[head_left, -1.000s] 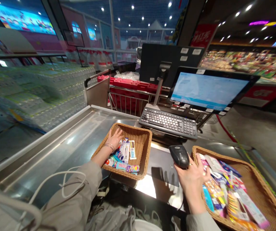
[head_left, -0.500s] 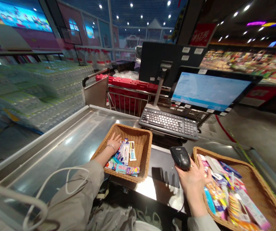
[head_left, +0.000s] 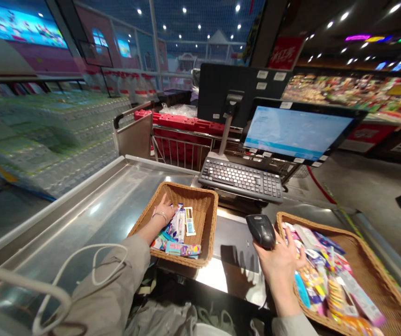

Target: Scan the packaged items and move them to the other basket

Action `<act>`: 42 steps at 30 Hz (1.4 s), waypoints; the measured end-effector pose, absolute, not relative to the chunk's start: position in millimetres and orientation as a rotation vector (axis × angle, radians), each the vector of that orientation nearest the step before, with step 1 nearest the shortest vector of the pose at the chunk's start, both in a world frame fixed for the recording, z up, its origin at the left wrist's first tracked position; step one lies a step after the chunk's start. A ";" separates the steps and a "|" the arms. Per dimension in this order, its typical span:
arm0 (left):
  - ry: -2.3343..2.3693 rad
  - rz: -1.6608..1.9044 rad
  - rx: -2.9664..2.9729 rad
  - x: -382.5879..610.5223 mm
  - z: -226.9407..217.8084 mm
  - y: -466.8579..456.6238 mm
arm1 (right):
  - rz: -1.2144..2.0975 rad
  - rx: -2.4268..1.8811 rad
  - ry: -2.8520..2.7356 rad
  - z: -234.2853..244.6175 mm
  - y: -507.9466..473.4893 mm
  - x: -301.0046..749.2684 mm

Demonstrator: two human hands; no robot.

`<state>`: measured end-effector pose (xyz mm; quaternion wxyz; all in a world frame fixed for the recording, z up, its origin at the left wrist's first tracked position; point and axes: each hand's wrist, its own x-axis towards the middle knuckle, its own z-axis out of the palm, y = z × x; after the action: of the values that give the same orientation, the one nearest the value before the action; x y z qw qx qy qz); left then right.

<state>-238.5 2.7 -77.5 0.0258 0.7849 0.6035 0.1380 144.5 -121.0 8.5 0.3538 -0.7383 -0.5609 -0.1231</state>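
Observation:
My right hand [head_left: 280,261] is wrapped round a black handheld barcode scanner [head_left: 261,231], held above the counter beside the right wicker basket [head_left: 375,270]. That basket holds many colourful snack packets [head_left: 326,275]. My left hand [head_left: 165,211], with a bracelet at the wrist, reaches into the left wicker basket [head_left: 205,224] along its left side. Its visible fingers are partly stretched out and apart, and nothing shows in them. Next to them lie slim blue-and-white wrapped bars [head_left: 178,224], a pale packet with a brown end [head_left: 189,221] and a pink-and-teal pack [head_left: 182,248].
Behind the baskets, a black keyboard [head_left: 240,179] stands below a lit monitor [head_left: 294,133]. The metal counter [head_left: 105,196] has a raised rim on the left. A pale cable [head_left: 77,252] loops over my left sleeve. Beyond stand a wire cart [head_left: 179,147] and stacked bottle packs [head_left: 63,135].
My left hand has shifted slightly inside the left basket, and its fingers are less spread. The view has turned a little. My right hand still holds the scanner.

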 end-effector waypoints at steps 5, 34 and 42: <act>1.824 -0.031 2.383 -226.0 -58.8 10.3 | -0.322 -1.881 -1.435 5.2 -120.4 145.3; 1.880 -0.277 2.526 -203.4 -60.0 11.8 | -0.346 -1.945 -1.472 5.1 -129.3 158.9; 1.818 0.040 2.600 -209.8 -45.2 13.6 | -0.277 -1.930 -1.469 6.9 -127.2 159.4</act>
<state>-209.8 13.6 -45.2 -0.0157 0.8194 0.5728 0.0125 159.4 -127.2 6.9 0.3430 -0.7428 -0.5651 -0.1067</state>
